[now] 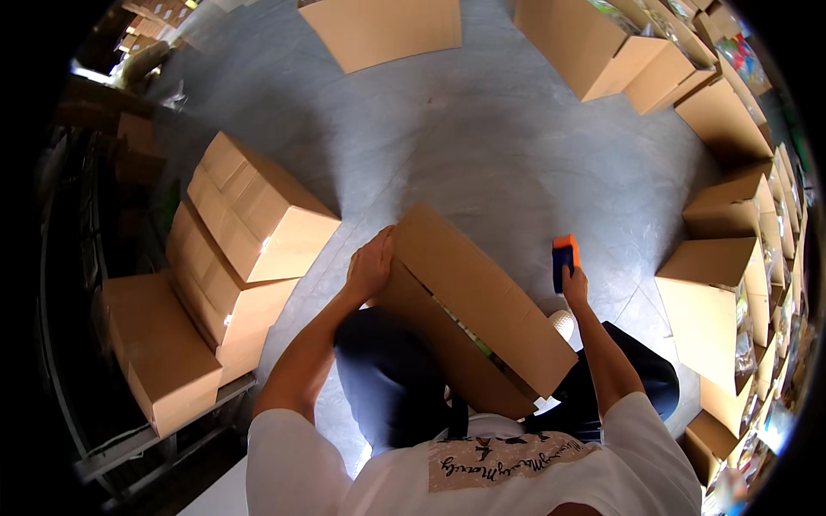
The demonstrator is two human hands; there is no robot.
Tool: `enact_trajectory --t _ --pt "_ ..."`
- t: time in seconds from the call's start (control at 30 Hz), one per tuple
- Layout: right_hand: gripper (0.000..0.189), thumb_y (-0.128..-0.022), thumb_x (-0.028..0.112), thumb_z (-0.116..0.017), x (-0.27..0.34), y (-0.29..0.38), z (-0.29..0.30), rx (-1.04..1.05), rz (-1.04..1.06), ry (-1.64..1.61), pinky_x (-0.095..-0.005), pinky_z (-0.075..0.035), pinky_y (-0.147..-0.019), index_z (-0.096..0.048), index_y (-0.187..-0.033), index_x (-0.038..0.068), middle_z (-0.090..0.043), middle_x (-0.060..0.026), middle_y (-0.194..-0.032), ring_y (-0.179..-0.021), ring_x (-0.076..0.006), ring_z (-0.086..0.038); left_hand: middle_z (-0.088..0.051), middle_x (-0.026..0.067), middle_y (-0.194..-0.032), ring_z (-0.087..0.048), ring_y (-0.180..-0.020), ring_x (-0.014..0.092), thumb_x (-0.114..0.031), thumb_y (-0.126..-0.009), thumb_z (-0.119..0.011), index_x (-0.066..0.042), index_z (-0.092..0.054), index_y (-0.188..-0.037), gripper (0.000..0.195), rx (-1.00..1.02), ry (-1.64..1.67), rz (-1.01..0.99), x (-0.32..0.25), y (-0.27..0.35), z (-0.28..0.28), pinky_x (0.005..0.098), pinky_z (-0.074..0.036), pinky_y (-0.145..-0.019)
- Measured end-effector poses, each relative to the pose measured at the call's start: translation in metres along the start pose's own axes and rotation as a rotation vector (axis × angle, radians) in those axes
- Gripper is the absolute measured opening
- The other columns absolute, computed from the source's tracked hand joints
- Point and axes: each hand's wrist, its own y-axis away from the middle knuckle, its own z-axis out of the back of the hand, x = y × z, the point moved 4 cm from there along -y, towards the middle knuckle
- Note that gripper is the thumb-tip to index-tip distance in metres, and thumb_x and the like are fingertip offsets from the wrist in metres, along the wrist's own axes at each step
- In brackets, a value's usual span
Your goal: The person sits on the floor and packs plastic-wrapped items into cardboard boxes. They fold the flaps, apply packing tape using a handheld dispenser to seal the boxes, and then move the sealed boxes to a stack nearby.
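Observation:
A cardboard box [481, 303] rests tilted against my lap, its two long top flaps nearly meeting, with a narrow gap between them that shows some of the contents. My left hand [372, 264] holds the box by its upper left end. Away from the box, on its right, my right hand [574, 284] grips an orange and dark blue handheld tool [565, 258], which looks like a packing tape dispenser. The undersides of the fingers on both hands are hidden.
Closed cardboard boxes [258, 213] are stacked at the left on a metal-framed conveyor [122, 455]. Rows of open cartons [703, 271] with bagged goods line the right side. Another carton [393, 29] stands on the grey floor [452, 142] ahead.

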Motion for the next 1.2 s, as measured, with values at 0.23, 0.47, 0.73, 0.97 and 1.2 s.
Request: enact_trajectory --t 0.23,0.47,0.73,0.97,1.2 --pt "0.025 -0.098 0.021 -0.046 0.299 0.07 0.093 0.522 0.396 -1.082 -0.0256 -0.052 -0.063 -0.052 -0.102 -0.003 -0.065 -0.0125 -0.076 -0.064 -0.0172 -0.064 -0.062 0.0232 -0.105 -0.057 -0.099 0.043 -0.034 -0.097 -0.032 -0.008 -0.054 -0.12 0.041 -0.027 0.039 0.064 0.004 0.006 0.002 0.048 -0.044 -0.087" --pt "0.024 -0.092 0.019 -0.057 0.36 0.152 0.059 0.984 0.264 -1.008 -0.0242 -0.048 -0.057 -0.059 -0.102 -0.003 -0.061 -0.0035 -0.074 -0.063 -0.0104 -0.059 -0.063 0.0189 -0.105 -0.058 -0.1 0.04 -0.034 -0.093 -0.042 -0.011 -0.055 -0.116 0.035 0.147 -0.111 0.12 0.004 0.006 0.003 0.046 -0.046 -0.085" --pt "0.02 -0.091 0.017 -0.058 0.333 0.162 0.029 0.744 0.393 -0.845 -0.0235 -0.045 -0.055 -0.063 -0.094 -0.002 -0.061 -0.0018 -0.073 -0.063 -0.0082 -0.057 -0.055 0.0183 -0.125 -0.056 -0.11 0.036 -0.031 -0.088 -0.05 -0.008 -0.047 -0.131 0.049 0.007 -0.005 -0.029 0.007 0.011 -0.005 0.0405 -0.045 -0.092" --pt "0.022 -0.092 0.018 -0.056 0.322 0.157 0.021 0.836 0.387 -0.882 -0.0244 -0.047 -0.051 -0.06 -0.096 -0.003 -0.061 -0.0042 -0.07 -0.055 -0.0113 -0.058 -0.063 0.0143 -0.101 -0.06 -0.097 0.024 -0.031 -0.092 -0.051 0.0 -0.058 -0.112 0.037 -0.301 0.578 -0.047 0.019 0.008 0.023 0.0352 -0.046 -0.083" --pt "0.025 -0.092 0.02 -0.056 0.342 0.165 0.033 0.773 0.386 -0.838 -0.0247 -0.047 -0.051 -0.062 -0.096 -0.003 -0.061 -0.0043 -0.07 -0.056 -0.0108 -0.058 -0.064 0.0022 -0.081 -0.056 -0.073 0.007 -0.02 -0.089 -0.063 -0.007 -0.066 -0.089 0.013 0.288 1.325 0.499 -0.002 0.004 0.034 0.0233 -0.043 -0.063"
